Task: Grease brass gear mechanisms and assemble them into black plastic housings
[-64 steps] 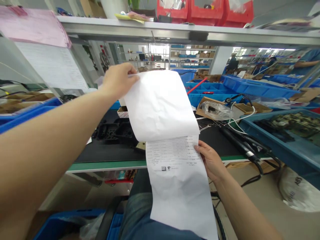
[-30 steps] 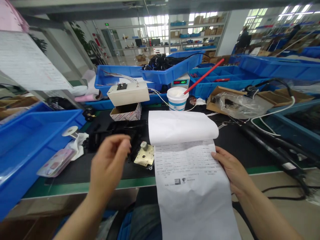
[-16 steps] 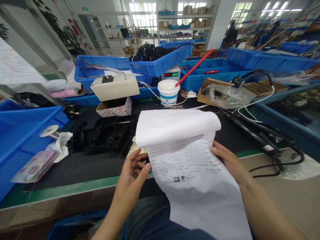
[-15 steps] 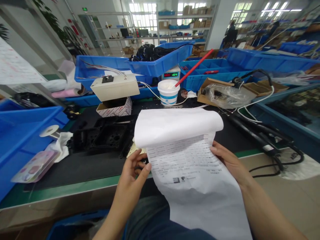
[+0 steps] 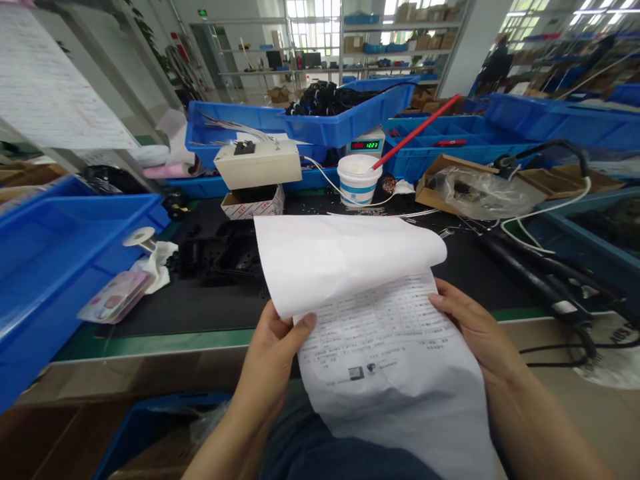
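A long white printed sheet point(image 5: 380, 333) hangs over my lap, its top end folded forward over the text. My left hand point(image 5: 273, 360) grips its left edge, thumb on the printed face, fingers behind. My right hand point(image 5: 475, 330) holds the right edge, with the thumb lying on the paper. Behind the sheet, black plastic housings point(image 5: 220, 257) lie on the black mat point(image 5: 200, 307) of the bench.
A blue bin point(image 5: 55, 253) stands at left with a pink packet point(image 5: 115, 305) beside it. Farther back are a beige box point(image 5: 257, 163), a white tub point(image 5: 357, 181) with a red stick, blue trays point(image 5: 350, 123), and a bagged carton point(image 5: 475, 193). Black cables point(image 5: 540, 280) run at right.
My left hand came down from the raised top of the sheet and now grips its left edge. The folded top end has dropped lower. My right hand stayed on the right edge.
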A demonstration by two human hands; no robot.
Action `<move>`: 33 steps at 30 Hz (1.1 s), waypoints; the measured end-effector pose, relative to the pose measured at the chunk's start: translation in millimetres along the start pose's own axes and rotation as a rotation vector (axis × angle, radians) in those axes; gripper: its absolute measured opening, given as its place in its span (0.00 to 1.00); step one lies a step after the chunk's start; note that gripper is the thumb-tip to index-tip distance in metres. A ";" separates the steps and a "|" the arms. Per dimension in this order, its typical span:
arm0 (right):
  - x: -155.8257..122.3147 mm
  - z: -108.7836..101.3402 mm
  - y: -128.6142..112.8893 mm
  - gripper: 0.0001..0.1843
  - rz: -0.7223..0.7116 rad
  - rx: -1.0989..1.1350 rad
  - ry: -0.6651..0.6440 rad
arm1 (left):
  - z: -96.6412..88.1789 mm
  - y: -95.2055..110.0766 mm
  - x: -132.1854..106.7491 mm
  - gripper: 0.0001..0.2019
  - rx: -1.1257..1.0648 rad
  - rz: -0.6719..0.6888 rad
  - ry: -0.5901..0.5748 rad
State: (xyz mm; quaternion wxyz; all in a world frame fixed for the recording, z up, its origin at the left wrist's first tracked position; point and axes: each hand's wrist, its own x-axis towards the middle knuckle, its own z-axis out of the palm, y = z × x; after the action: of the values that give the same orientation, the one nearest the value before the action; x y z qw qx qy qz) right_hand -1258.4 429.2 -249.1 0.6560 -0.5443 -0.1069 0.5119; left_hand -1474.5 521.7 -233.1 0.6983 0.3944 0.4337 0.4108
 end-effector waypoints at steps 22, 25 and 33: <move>-13.2 3.1 8.2 0.21 -0.171 -0.041 -0.063 | -8.7 9.1 -6.1 0.30 0.078 -0.023 0.109; -15.7 3.2 8.6 0.22 -0.175 -0.050 -0.064 | -11.3 7.7 -5.1 0.32 0.090 -0.037 0.100; -14.2 3.3 9.6 0.22 -0.192 -0.064 -0.064 | -11.1 6.9 -5.5 0.33 0.102 -0.047 0.121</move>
State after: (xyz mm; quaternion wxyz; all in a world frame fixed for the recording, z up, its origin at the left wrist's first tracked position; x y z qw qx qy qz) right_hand -1272.4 418.9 -249.8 0.6806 -0.5356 -0.1958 0.4600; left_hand -1488.0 521.3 -228.8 0.6594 0.3936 0.5046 0.3945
